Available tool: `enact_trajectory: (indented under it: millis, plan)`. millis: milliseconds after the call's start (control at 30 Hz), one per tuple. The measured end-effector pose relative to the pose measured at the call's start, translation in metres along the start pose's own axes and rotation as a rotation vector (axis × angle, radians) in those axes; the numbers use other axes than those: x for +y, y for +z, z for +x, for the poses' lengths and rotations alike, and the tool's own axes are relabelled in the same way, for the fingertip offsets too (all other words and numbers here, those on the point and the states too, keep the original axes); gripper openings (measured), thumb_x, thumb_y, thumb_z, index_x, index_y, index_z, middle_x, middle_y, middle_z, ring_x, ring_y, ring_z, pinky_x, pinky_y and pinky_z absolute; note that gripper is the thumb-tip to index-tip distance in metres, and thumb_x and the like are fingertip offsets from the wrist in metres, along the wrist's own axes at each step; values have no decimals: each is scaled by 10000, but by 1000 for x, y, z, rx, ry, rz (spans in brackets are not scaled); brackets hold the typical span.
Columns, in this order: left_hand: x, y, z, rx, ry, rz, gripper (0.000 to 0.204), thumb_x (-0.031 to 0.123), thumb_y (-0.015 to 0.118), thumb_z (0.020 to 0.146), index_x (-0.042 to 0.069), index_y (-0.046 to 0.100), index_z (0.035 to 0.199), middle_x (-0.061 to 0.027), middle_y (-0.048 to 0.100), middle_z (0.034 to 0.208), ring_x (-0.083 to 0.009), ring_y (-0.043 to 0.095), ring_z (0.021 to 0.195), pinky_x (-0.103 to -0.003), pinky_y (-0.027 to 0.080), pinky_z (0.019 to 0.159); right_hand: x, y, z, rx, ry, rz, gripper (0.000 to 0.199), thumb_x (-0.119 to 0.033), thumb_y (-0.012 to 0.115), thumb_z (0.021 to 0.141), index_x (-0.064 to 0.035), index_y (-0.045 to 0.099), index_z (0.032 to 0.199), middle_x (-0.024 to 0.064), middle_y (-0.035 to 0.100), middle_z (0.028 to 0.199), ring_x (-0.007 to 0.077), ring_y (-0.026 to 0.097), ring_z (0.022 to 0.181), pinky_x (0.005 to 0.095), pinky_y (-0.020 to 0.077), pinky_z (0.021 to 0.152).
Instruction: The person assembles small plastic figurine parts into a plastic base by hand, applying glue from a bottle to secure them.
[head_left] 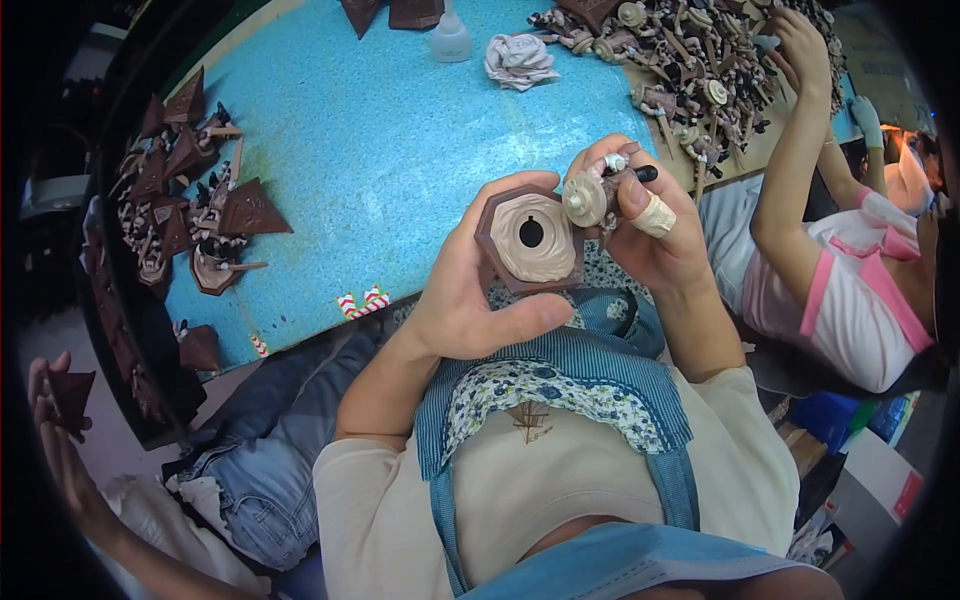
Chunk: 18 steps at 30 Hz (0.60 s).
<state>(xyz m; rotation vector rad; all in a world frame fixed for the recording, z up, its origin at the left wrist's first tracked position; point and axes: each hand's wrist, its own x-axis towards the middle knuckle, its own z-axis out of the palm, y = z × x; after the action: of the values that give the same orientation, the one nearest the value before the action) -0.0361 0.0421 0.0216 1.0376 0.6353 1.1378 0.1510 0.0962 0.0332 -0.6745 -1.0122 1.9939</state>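
Fingers, left hand (pixel 470 290): they were curled around a brown hexagonal base (pixel 530 240), thumb along its lower edge and the other fingers behind its upper left side, gripping it firmly.
Fingers, right hand (pixel 650 235): they were pinched shut on a small tan figure piece (pixel 590 197) with a round disc end; one finger wore a pale bandage-like wrap (pixel 657 215).
Position of the held things: both sat at the centre of the frame, above the person's lap; the figure piece touched the upper right edge of the hexagonal base.
Tabletop (pixel 380 160): it was covered in a speckled turquoise foam-like sheet and filled the upper middle of the frame.
Left side of the tabletop: a cluster of dark brown triangular pieces (pixel 185 190) and small figures lay at the left edge.
Upper centre: a small translucent bottle (pixel 451 38) stood beside a crumpled white cloth (pixel 519 58).
Upper right: a heap of brown and tan figure parts (pixel 690 70) lay on a tan surface, with another person's hand (pixel 805 45) reaching into it.
Lower left: another hand (pixel 55 400) held a dark brown piece.
Hexagonal base, look: it had a dark brown six-sided rim and a tan swirled inner face with a dark round hole in the middle.
Figure piece, look: it was tan and brown, with a ridged round disc facing the camera and a black tip at its right.
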Motion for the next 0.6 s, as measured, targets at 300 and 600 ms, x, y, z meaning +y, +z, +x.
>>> enact_trajectory:
  millis: [300, 600]
  plan:
    - [2, 7, 3, 48, -146, -378, 788, 246, 657, 821, -57, 232, 1411, -162, 456, 1311, -235, 481, 1211, -356, 377, 1022, -9, -9, 1, -15, -115, 4, 463, -371, 665, 857, -34, 460, 1100, 107, 534, 962, 147, 526, 811, 269, 433, 671]
    - [-5, 7, 4, 25, -36, -26, 809, 144, 820, 691, -9, 338, 1323, -98, 484, 1212, -170, 494, 1128, -317, 392, 976, -24, -18, 6, -99, -293, -306, 410, -313, 695, 845, -44, 534, 1110, 72, 583, 1001, 141, 561, 916, 265, 451, 758]
